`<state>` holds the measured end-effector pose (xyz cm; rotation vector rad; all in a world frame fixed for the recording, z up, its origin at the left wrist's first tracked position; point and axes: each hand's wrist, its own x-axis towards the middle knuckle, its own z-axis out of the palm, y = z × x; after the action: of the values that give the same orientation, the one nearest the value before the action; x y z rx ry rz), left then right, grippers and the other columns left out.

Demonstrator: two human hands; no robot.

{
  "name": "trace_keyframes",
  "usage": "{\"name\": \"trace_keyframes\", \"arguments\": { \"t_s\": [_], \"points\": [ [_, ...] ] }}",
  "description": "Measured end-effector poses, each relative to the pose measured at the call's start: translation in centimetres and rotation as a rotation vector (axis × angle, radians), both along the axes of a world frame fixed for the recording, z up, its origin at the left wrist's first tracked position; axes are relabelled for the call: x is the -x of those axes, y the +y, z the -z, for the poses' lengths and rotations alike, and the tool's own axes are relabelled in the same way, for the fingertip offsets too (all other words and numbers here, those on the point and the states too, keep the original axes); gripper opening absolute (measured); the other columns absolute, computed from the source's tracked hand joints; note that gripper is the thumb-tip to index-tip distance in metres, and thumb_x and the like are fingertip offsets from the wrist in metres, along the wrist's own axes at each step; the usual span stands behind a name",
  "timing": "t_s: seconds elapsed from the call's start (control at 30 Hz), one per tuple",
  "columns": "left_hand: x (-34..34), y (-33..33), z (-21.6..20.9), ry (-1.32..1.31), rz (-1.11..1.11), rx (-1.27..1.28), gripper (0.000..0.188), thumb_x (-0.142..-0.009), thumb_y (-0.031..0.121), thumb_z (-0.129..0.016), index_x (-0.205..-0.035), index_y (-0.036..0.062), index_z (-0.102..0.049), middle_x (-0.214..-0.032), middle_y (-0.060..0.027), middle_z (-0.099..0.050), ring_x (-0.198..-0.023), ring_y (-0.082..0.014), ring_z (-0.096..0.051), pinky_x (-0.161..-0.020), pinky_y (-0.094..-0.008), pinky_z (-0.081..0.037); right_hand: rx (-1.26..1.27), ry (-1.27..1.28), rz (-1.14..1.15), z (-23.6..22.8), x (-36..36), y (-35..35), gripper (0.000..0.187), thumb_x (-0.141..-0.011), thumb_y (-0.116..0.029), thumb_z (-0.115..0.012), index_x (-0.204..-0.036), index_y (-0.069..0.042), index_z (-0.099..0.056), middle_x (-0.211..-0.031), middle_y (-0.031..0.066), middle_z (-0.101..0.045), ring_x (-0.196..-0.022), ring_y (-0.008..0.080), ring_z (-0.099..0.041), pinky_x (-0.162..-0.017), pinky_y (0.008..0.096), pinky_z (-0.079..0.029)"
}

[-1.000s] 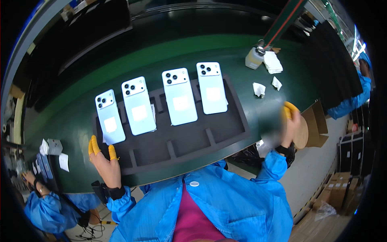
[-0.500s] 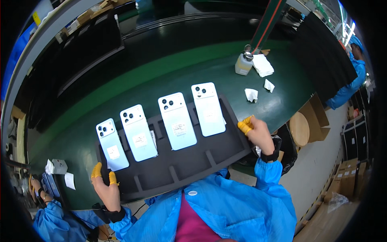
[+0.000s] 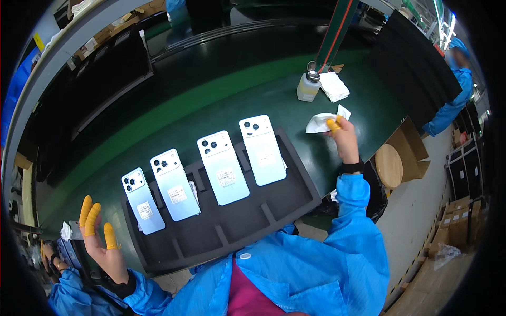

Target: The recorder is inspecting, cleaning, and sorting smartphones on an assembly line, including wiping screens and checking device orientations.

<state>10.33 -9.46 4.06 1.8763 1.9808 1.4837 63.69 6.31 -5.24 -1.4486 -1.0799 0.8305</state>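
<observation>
A black foam tray lies tilted across the near edge of the green workbench. Several light blue smartphones rest in a row on it, backs up, each with a white label and a camera block. My right hand, with yellow finger cots, pinches a white wipe beyond the tray's right end. A second crumpled wipe sits right behind those fingers. Off the tray's left end, my left hand hovers with its yellow-capped fingers spread, holding nothing.
A clear pump bottle stands by a stack of white wipes at the back right. A green post rises behind them. Right of the bench are a round wooden stool and cardboard boxes. Another person's sleeve shows lower left.
Both hands have left the tray. My right hand has moved away to the far side and taken hold of a wipe; my left hand has shifted left and opened wider.
</observation>
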Motion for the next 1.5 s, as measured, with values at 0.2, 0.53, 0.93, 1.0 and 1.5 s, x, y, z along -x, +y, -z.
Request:
{"name": "trace_keyframes", "arguments": {
  "t_s": [0.2, 0.53, 0.93, 1.0, 1.5],
  "points": [
    [-0.4, 0.3, 0.8, -0.068, 0.103, 0.084, 0.032, -0.092, 0.013, -0.056, -0.121, 0.0023, -0.060, -0.135, -0.0145, -0.052, -0.123, -0.0262, -0.051, -0.103, -0.0357, -0.041, -0.049, 0.992, -0.320, -1.0, -0.2, -2.2, 0.035, -0.098, -0.013, -0.049, -0.126, 0.006, -0.045, -0.123, 0.0215, -0.054, -0.106, 0.0318, -0.059, -0.083, 0.0384, -0.055],
    [-1.8, 0.4, 0.1, 0.011, 0.173, 0.144, 0.030, -0.086, 0.008, -0.057, -0.114, -0.0011, -0.063, -0.132, -0.0169, -0.053, -0.121, -0.0300, -0.053, -0.102, -0.0379, -0.042, -0.032, 0.912, -0.389, -3.4, 3.1, -3.6, 0.038, -0.096, -0.014, -0.054, -0.129, 0.003, -0.045, -0.124, 0.0179, -0.054, -0.107, 0.0284, -0.059, -0.085, 0.0372, -0.054],
    [-1.7, 4.6, -6.4, 0.508, 0.191, -0.005, 0.030, -0.086, 0.007, -0.059, -0.116, -0.0004, -0.063, -0.131, -0.0190, -0.055, -0.122, -0.0343, -0.052, -0.103, -0.0393, -0.038, -0.575, -1.140, 0.211, -5.8, 0.4, 9.4, 0.021, -0.075, 0.004, -0.060, -0.094, 0.000, -0.071, -0.085, 0.0162, -0.067, -0.085, 0.0332, -0.064, -0.074, 0.0362, -0.052],
    [-2.8, 6.4, -7.3, 0.501, 0.212, -0.015, 0.033, -0.083, 0.003, -0.061, -0.116, 0.0000, -0.062, -0.129, -0.0190, -0.056, -0.120, -0.0348, -0.053, -0.103, -0.0404, -0.039, -0.551, -1.296, 0.214, -5.0, 0.1, 10.9, 0.020, -0.074, 0.003, -0.061, -0.091, -0.001, -0.071, -0.084, 0.0148, -0.065, -0.086, 0.0323, -0.062, -0.075, 0.0379, -0.052],
    [-16.4, 14.1, 6.2, 0.610, 1.163, 0.167, 0.049, -0.088, 0.029, -0.063, -0.130, 0.0046, -0.055, -0.140, -0.0128, -0.049, -0.133, -0.0293, -0.043, -0.112, -0.0430, -0.032, -0.703, -1.275, -0.330, -5.2, 9.6, 6.2, 0.012, -0.071, 0.002, -0.066, -0.083, 0.002, -0.068, -0.094, 0.0161, -0.065, -0.087, 0.0289, -0.063, -0.081, 0.0372, -0.053]
  ]
}}
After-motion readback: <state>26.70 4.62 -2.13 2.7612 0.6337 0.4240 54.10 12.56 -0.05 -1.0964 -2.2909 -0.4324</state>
